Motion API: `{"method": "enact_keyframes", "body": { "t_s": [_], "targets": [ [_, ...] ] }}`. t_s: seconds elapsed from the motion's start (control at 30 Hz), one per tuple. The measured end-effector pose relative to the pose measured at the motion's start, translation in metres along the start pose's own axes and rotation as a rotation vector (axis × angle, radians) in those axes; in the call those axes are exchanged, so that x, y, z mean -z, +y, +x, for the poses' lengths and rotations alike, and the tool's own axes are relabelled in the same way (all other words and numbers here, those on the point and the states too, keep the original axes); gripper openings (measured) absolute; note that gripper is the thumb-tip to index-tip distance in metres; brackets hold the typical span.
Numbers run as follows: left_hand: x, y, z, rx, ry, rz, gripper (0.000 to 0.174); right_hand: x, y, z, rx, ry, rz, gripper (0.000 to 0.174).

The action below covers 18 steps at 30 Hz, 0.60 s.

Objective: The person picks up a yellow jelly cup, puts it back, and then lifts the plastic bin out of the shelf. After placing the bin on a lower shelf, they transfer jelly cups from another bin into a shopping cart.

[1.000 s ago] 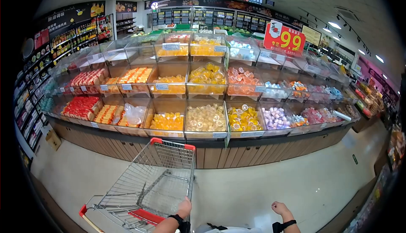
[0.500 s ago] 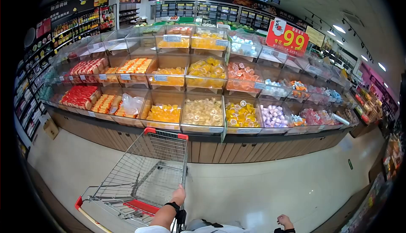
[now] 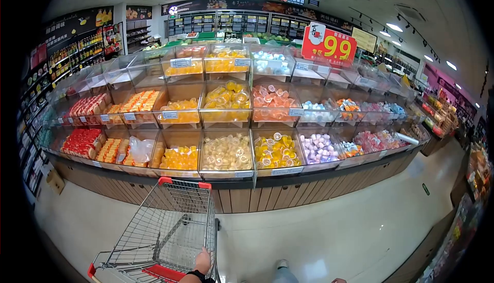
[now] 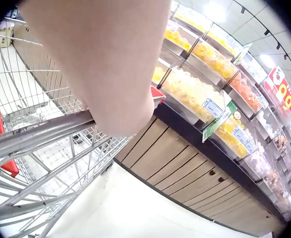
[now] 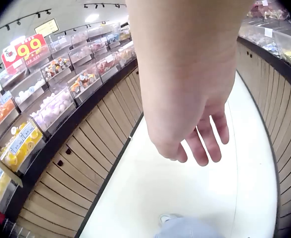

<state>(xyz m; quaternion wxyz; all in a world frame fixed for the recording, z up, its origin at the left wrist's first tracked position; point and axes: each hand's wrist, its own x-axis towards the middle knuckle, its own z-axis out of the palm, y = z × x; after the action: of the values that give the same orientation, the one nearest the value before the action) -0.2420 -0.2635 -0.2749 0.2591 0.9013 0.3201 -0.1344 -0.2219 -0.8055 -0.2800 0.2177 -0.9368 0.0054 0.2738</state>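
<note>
Fingers (image 5: 205, 146) of the right hand (image 5: 187, 89) hang loose, slightly spread, holding nothing.
Left hand (image 3: 202, 262) curls over the smooth steel handle bar of the wire-mesh shopping cart (image 3: 154, 221), lower left of the head view, before clear boxy candy bins (image 3: 225, 173).

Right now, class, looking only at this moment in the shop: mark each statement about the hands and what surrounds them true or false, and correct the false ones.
1. The left hand holds the shopping cart by its metal rail. True.
2. The right hand grips a bag of sweets. False: it hangs free over the floor with relaxed fingers and holds nothing.
3. The red price sign above the snack display shows 99. True.
4. The shopping cart is piled with goods. False: no goods show in its wire basket.
</note>
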Motion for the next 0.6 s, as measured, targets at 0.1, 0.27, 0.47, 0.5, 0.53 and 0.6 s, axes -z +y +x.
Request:
{"method": "enact_keyframes", "body": {
  "t_s": [0.1,0.27,0.47,0.5,0.53,0.6],
  "targets": [
    [-0.003,0.001,0.001,-0.009,0.022,0.073,0.036,0.004,-0.023,0.019,0.119,-0.062,-0.058,0.019],
    [0.007,0.005,-0.021,-0.098,0.078,0.001,0.047,0.021,-0.049,0.059,0.316,-0.155,-0.147,0.020],
    [-0.016,-0.027,-0.023,-0.062,0.080,-0.234,0.035,0.042,-0.049,0.140,0.299,-0.190,-0.139,0.021],
    [-0.017,-0.027,-0.021,-0.013,0.064,-0.301,0.035,0.042,-0.042,0.158,0.291,-0.165,-0.133,0.021],
    [-0.005,-0.009,-0.027,0.024,0.025,-0.204,0.035,0.042,-0.036,0.170,0.281,-0.141,-0.131,0.022],
    [0.028,0.041,-0.044,0.101,-0.049,-0.015,0.035,0.047,-0.028,0.185,0.251,-0.114,-0.057,0.022]
  ]
}}
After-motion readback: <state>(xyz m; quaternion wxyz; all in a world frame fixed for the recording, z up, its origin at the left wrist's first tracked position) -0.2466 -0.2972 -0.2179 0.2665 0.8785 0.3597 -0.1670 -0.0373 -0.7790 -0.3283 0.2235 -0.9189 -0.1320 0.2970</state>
